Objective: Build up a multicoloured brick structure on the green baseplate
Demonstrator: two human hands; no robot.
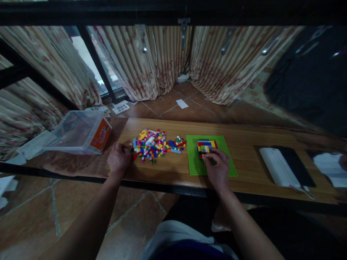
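Note:
On the green studded baseplate stands a small, roughly square structure of toy bricks in red, blue, yellow and white. My right hand is at its near right corner, thumb and fingers closed around a brick there; the fingers partly cover it. Left of the baseplate lies a loose pile of small coloured toy bricks. My left hand rests on the table at the pile's left edge, its fingers curled in. Whether anything is inside them is hidden.
A clear plastic box with an orange label sits at the table's left end. On the right lie a white pouch with a strap and a dark flat object. A dark rail runs along the wooden table's near edge.

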